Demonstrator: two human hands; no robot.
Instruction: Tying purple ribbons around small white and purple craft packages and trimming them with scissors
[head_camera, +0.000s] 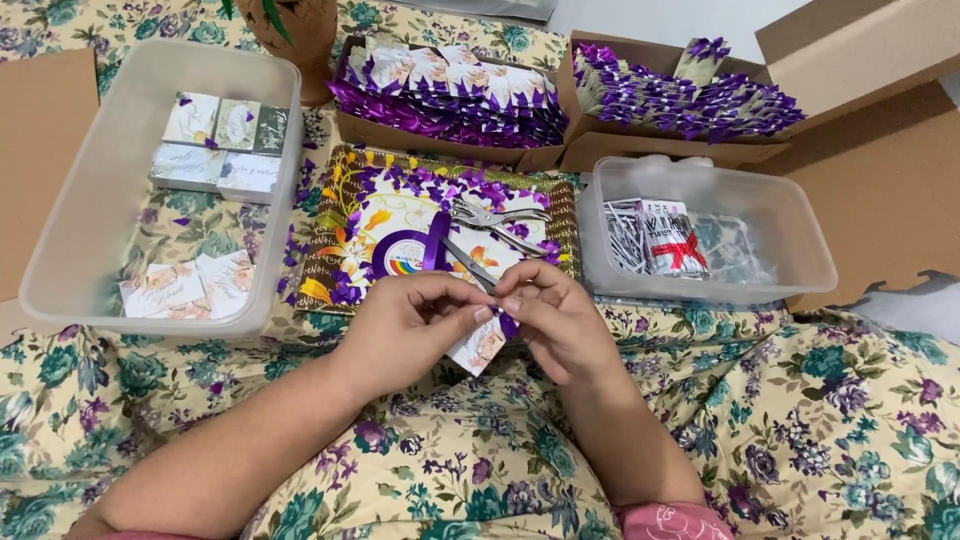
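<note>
Bare forearms, short nails, a pink patterned sleeve edge (675, 522) at the right elbow.

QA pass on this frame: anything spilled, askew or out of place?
Purple ribbon scraps litter the patterned tray and spill onto the floral cloth beside it. Scissors lie among them. Both hands, left and right, pinch a small card. Boxes look orderly.

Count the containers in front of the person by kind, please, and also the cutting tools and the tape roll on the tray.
Clear plastic tubs: 2 (left tub, right tub)
Cardboard boxes of purple-ribboned packets: 2 (left box, right box)
Patterned tray: 1
Scissors: 1
Purple ribbon roll: 1
Total: 7
</note>
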